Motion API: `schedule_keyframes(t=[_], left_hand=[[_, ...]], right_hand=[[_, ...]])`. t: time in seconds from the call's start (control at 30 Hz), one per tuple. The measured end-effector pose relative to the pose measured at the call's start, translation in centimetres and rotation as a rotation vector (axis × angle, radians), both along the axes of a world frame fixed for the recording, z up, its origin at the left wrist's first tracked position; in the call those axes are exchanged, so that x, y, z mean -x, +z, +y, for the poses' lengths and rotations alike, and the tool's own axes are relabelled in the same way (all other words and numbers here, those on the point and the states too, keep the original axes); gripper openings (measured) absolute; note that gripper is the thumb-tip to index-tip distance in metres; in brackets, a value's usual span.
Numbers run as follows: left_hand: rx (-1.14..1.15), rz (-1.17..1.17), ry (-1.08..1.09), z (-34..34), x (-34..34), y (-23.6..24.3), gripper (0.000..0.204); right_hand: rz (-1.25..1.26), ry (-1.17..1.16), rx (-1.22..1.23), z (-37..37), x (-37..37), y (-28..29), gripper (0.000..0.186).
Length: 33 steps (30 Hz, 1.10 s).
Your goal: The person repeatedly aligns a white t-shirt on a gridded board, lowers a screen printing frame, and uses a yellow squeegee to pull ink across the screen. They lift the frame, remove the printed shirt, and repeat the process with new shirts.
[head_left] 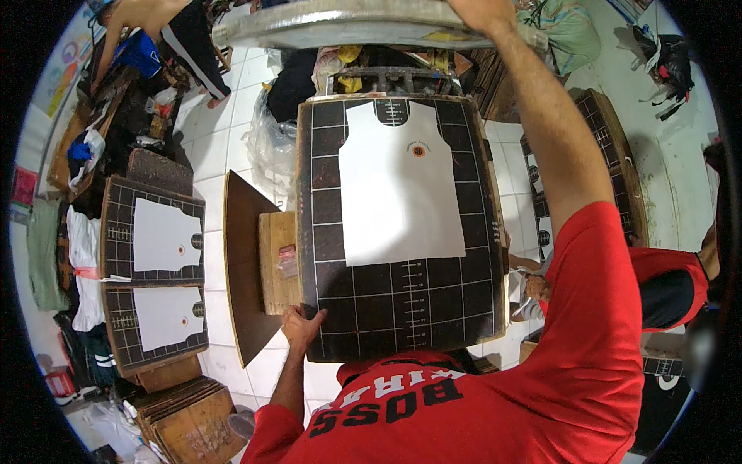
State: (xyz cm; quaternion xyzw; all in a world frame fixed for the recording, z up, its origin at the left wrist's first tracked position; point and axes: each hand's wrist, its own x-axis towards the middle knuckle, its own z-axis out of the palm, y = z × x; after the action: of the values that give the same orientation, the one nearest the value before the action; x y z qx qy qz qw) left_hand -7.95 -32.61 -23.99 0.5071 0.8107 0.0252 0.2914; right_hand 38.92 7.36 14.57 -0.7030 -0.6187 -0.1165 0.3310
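Note:
A black gridded board (402, 301) lies in front of me, bearing a white cut shirt panel (394, 201) with a small printed emblem near its upper right. My left hand (301, 329) grips the board's lower-left edge, thumb on top. My right hand (487, 15) reaches to a wide pale screen frame (309, 27), raised beyond the board's far end, and is closed on its top; part of this hand lies at the picture's edge.
More gridded boards with white panels (166, 236) stand left; others (595, 131) right. A brown panel (243, 271) and wooden block (274, 263) sit beside the board. Stacked boards (185, 425) are lower left. A bare-backed person (139, 31) is upper left; another in red (665, 271) is right.

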Motion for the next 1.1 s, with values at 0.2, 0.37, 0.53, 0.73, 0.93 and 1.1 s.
schedule_keyframes(t=[0.2,0.37,0.53,0.73,0.93,1.1], left_hand=[[-0.588,-0.625,0.127,15.8,-4.9,7.9,0.091],[-0.429,-1.669,0.809,29.7,-8.0,12.0,0.062],[-0.240,-1.417,1.068,26.6,-9.5,4.1,0.046],[-0.919,0.107,-0.371,22.7,-10.7,-0.8,0.074],[-0.765,0.220,-0.524,23.1,-10.6,-2.0,0.081],[-0.709,0.209,-0.517,23.0,-10.2,-2.6,0.082]], right_hand=[[-0.131,0.115,-0.255,-5.1,0.0,-10.2,0.042],[-0.183,0.201,-0.126,-14.1,1.9,-23.9,0.039],[-0.095,0.289,0.183,-18.1,2.5,-33.5,0.030],[-0.065,0.342,0.233,-15.0,1.2,-35.5,0.018],[0.020,0.238,0.337,-12.0,-0.7,-33.9,0.028],[0.306,-0.037,0.415,-9.5,-3.4,-31.4,0.038]])
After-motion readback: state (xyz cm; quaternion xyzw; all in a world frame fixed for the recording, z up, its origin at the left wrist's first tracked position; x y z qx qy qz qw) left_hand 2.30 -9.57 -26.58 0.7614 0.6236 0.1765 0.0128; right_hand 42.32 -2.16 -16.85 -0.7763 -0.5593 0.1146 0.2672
